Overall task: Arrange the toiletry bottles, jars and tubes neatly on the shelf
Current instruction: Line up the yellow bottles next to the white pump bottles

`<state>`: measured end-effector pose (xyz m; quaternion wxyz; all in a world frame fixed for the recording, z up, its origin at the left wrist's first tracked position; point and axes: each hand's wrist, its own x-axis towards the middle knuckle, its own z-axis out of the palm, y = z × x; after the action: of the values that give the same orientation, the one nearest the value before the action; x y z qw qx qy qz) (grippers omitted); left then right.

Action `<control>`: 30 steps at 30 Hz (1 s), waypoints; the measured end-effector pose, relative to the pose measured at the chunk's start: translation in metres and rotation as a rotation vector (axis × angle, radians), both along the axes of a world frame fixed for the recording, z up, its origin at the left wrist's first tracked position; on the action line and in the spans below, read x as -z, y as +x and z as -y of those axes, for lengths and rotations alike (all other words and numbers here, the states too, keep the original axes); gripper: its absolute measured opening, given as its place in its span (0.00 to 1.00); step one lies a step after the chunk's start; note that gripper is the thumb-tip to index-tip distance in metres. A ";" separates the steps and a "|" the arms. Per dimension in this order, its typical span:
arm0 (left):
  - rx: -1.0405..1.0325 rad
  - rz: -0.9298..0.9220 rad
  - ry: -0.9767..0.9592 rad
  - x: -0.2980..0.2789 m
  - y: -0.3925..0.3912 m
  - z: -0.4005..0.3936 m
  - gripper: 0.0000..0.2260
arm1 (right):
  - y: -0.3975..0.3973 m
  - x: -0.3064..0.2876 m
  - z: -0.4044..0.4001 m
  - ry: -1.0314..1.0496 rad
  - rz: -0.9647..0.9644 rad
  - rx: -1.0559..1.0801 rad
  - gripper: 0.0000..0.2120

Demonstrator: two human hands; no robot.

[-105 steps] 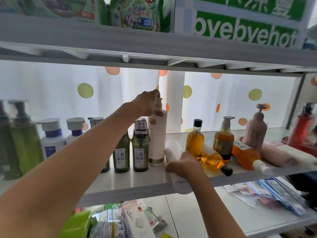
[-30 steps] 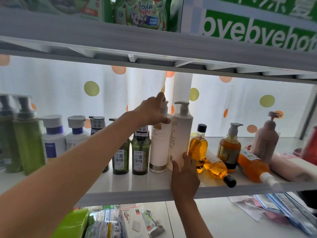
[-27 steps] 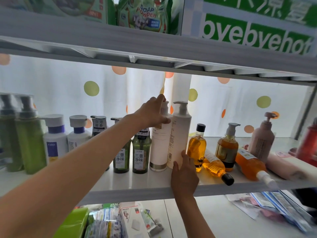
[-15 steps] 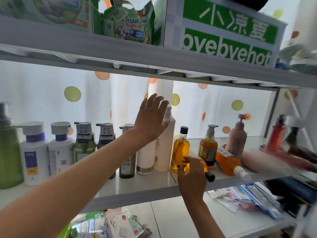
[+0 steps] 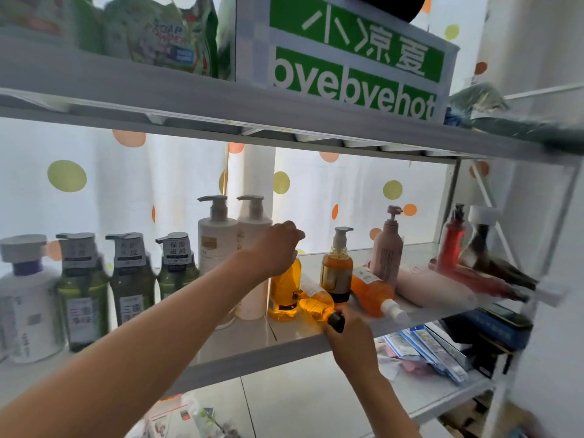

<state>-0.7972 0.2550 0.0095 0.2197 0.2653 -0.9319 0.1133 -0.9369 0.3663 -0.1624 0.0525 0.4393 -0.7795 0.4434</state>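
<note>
Here the fallen amber bottle lies on its side near the front edge of the shelf, its long axis running from the back left toward the front right, black cap pointing out at the person; the right hand is closed around that cap end from below and in front, so it is the nearer hand and probably the one to tip the bottle upright; the left hand is curled over the top of the upright amber bottle just behind, fingers bent down on its cap, seemingly steadying it; beside these stand two tall white pump bottles; to the right an orange pump bottle and a pink bottle still lie flat, awaiting their turn.
</note>
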 end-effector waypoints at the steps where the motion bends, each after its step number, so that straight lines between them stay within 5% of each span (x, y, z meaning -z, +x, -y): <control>1: -0.021 0.009 -0.016 0.000 -0.003 0.002 0.13 | 0.000 0.000 -0.001 -0.011 -0.007 -0.014 0.05; 9: -0.065 -0.003 -0.056 -0.007 -0.012 0.004 0.02 | 0.003 -0.035 0.002 -0.242 0.000 -0.063 0.11; 18: -0.126 -0.057 -0.144 0.007 -0.015 0.008 0.18 | -0.012 -0.106 0.041 -0.193 -0.101 -0.123 0.16; 30: -0.221 -0.190 -0.138 0.025 -0.032 -0.001 0.17 | -0.029 -0.126 0.082 -0.011 -0.208 -0.122 0.20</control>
<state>-0.8292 0.2556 -0.0154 0.3110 0.3601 -0.8620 0.1748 -0.9657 0.2840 -0.0365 0.1085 0.5294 -0.7391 0.4022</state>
